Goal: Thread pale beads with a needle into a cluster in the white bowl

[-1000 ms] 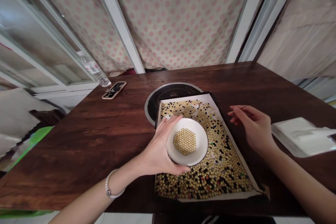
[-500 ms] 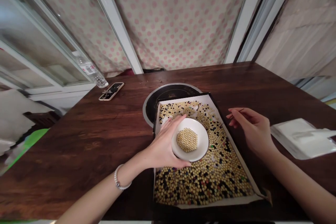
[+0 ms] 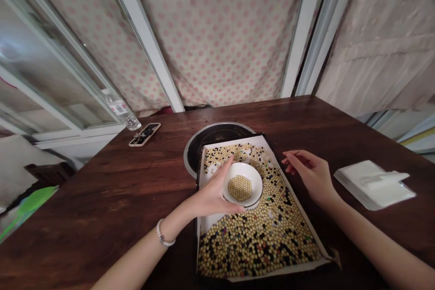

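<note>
My left hand (image 3: 214, 194) wraps its thumb and fingers around the side of a white bowl (image 3: 257, 190). Pale yellow beads (image 3: 239, 187) lie in the bottom of that bowl. Beneath it is a shallow black-edged tray (image 3: 208, 222) with a white lining, spread with yellow, black and a few coloured beads (image 3: 258, 244). Just past the tray's right edge, my right hand (image 3: 311, 173) pinches a thin dark needle-like stick (image 3: 297, 152), its tip pointing toward the tray. Whether anything is on the stick is too small to tell.
Under the tray's far end lies a round dark disc (image 3: 204, 138) with a silvery rim. A phone (image 3: 145, 134) and a plastic bottle (image 3: 122, 111) are at the table's far left. White packets in clear wrapping (image 3: 374, 183) rest to the right on the wooden table (image 3: 136, 181).
The view has tilted up a little, so the table sits lower in it. My left hand and the bowl have moved slightly away over the tray; my right hand still pinches the stick.
</note>
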Motion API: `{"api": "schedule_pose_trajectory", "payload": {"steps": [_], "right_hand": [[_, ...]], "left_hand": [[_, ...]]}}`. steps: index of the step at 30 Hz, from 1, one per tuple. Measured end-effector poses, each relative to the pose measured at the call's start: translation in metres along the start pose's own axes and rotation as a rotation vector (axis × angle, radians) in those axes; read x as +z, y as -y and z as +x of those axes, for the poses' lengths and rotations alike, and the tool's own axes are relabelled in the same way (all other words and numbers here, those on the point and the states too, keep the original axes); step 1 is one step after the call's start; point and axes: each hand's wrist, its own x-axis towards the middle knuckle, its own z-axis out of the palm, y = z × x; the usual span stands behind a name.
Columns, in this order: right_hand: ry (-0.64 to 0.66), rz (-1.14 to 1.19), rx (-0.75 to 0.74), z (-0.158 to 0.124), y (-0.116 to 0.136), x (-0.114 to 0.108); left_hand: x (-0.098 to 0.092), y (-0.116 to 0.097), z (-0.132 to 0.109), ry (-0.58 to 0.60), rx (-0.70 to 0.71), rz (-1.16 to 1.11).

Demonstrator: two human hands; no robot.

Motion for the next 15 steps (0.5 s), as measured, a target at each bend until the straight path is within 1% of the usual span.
{"api": "schedule_pose_trajectory", "payload": {"steps": [4, 8, 10, 13, 15], "right_hand": [[0.005, 0.015, 0.0, 0.003, -0.001, 0.001], [0.0, 0.026, -0.007, 0.004, -0.001, 0.001], [0.003, 0.033, -0.013, 0.004, -0.001, 0.001], [0.022, 0.042, -0.021, 0.004, 0.001, 0.001], [0.042, 0.047, -0.021, 0.004, 0.001, 0.001]], "left_hand": [[0.001, 0.001, 0.013, 0.025, -0.012, 0.057], [0.006, 0.004, 0.025, 0.014, -0.013, 0.056], [0.007, 0.007, 0.026, -0.002, 0.008, 0.058], [0.006, 0.012, 0.021, -0.034, -0.003, 0.054], [0.003, 0.014, 0.017, -0.028, -0.011, 0.03]]}}
